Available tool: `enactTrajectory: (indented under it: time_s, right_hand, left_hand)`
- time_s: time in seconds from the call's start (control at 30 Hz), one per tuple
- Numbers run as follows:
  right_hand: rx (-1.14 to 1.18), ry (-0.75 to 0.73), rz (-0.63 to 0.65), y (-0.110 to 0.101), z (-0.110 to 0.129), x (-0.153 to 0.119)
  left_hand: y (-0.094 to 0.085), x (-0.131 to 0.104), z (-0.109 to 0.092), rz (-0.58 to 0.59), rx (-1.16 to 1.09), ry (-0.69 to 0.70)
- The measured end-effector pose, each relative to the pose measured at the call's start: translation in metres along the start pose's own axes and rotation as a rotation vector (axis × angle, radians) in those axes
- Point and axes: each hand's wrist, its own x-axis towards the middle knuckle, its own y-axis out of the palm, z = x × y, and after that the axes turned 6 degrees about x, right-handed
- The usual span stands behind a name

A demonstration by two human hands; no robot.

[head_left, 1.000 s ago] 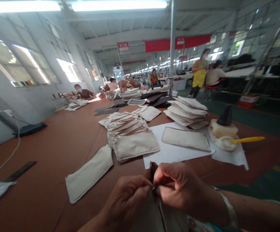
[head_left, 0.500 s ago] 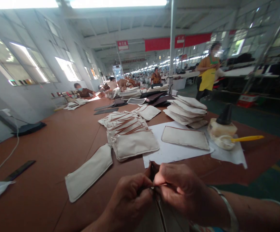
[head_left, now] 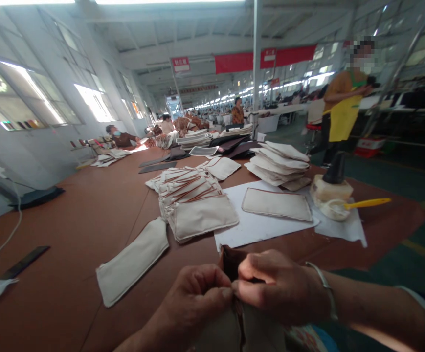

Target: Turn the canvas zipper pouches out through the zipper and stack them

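Observation:
At the near edge of the table, my left hand and my right hand meet, thumbs and fingertips pinched together. Between them is a sewn fabric piece, pale outside with a dark brown inner side; a dark seam or slit runs down its middle toward me. Its brown upper end stands up behind my fingers. My hands cover the spot they pinch. Beyond them lie a single cream panel, a fanned stack of cream panels with brown edges, and another panel on white paper.
To the right stand a tub with a black cone top and a small bowl with a yellow-handled brush. Behind the paper is a pile of pale pieces. A person in a yellow apron stands beyond the table.
My hands stay pinched at the piece, with the fingertips shifted slightly and the brown end showing wider. The person in the yellow apron has moved right and nearer. The view has turned a little.

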Motion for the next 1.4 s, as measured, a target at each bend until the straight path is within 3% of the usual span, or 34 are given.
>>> enactTrajectory:
  time_s: [0.07, 0.13, 0.2, 0.4, 0.63, 0.77, 0.87, 1.0, 1.17, 1.3, 1.4]
  right_hand:
    - [0.25, 0.142, -0.067, -0.001, 0.002, -0.001]
    - [0.529, 0.394, -0.117, -0.006, 0.004, 0.001]
    - [0.688, 0.599, -0.075, -0.013, 0.005, 0.006]
    - [1.033, 0.736, 0.105, -0.02, -0.001, 0.017]
    - [0.996, 0.605, 0.08, -0.019, -0.001, 0.012]
    - [1.016, 0.658, 0.147, -0.025, -0.002, 0.017]
    - [0.866, 0.599, 0.212, -0.024, -0.001, 0.022]
    - [0.651, 0.483, 0.182, -0.018, -0.002, 0.021]
    - [0.892, 0.628, 0.185, -0.018, -0.006, 0.017]
    - [1.012, 0.688, 0.128, -0.019, -0.007, 0.019]
    - [1.08, 0.717, 0.13, -0.016, -0.008, 0.018]
  left_hand:
    - [-0.001, -0.001, 0.002, 0.0, 0.05, 0.022]
    - [-0.001, -0.004, 0.002, -0.018, 0.063, 0.04]
    - [-0.001, -0.007, 0.002, -0.032, 0.067, 0.054]
    - [-0.001, -0.01, -0.002, -0.051, 0.126, 0.063]
    - [0.0, -0.011, -0.004, 0.019, 0.021, 0.083]
    - [0.001, -0.009, -0.007, 0.025, 0.04, 0.09]
    - [0.001, -0.008, -0.012, -0.017, 0.167, 0.167]
    - [0.003, -0.008, -0.018, -0.05, 0.307, 0.181]
    - [0.007, -0.009, -0.028, 0.013, 0.3, 0.123]
    - [-0.001, -0.01, -0.035, 0.084, 0.32, 0.082]
    - [-0.007, -0.007, -0.033, 0.127, 0.213, 0.05]
